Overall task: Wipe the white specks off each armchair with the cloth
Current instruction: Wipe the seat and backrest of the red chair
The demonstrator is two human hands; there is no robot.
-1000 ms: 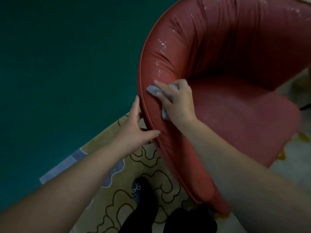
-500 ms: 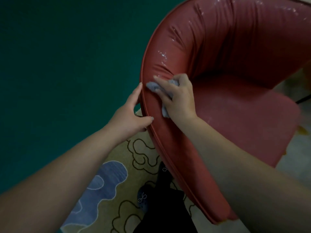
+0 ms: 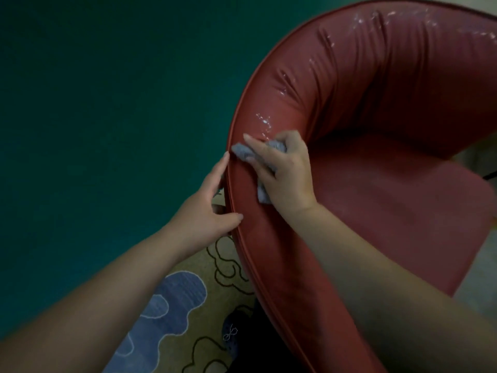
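Observation:
A red leather armchair with a curved back fills the right of the head view. White specks dot its left armrest top, and more lie along the upper back. My right hand presses a crumpled grey cloth onto the armrest just below the nearest specks, fingers curled over it. My left hand grips the armrest's outer piped edge, thumb on top and fingers down the outside.
A dark green wall stands close on the left. A beige rug with dark squiggles and a blue cloud shape lies below. My dark shoe is by the chair's base. Pale floor shows at the right.
My right hand has slid the cloth up along the armrest toward the specks. My left hand has followed up the outer edge, and the view has shifted closer to the chair.

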